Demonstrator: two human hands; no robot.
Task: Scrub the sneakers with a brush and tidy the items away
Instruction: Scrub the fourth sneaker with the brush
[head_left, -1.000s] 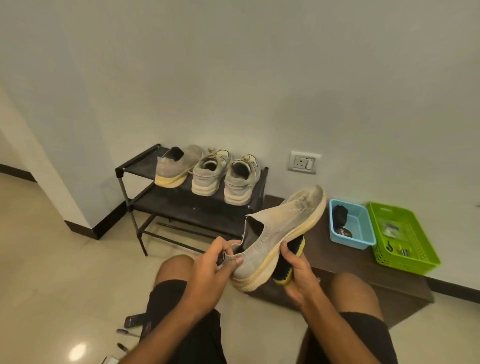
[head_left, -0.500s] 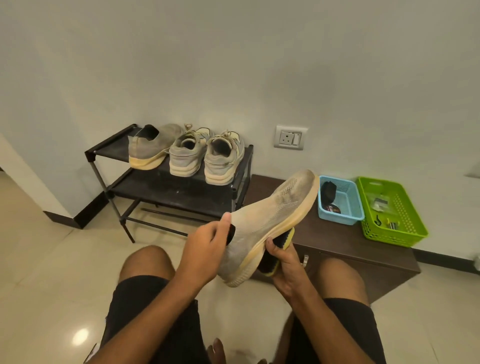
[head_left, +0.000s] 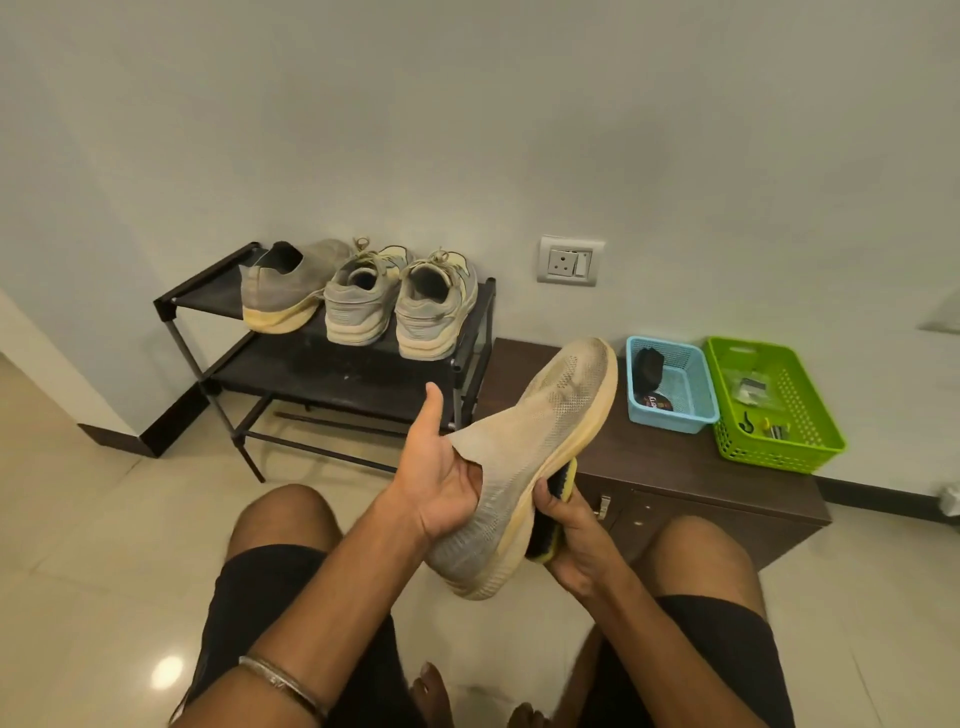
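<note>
While the left hand (head_left: 447, 483) grips the sneaker (head_left: 524, 467), the right hand (head_left: 571, 540) clasps the brush (head_left: 553, 512) beneath.

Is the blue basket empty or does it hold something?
Not empty: the blue basket holds a dark item and a small round tin.

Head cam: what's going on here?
A seated person is cleaning a slip-on sneaker. The left hand holds it at the heel opening, fingers tucked inside; the right hand grips a black-and-yellow brush against the sole edge. Three more sneakers sit on the black rack.
</note>
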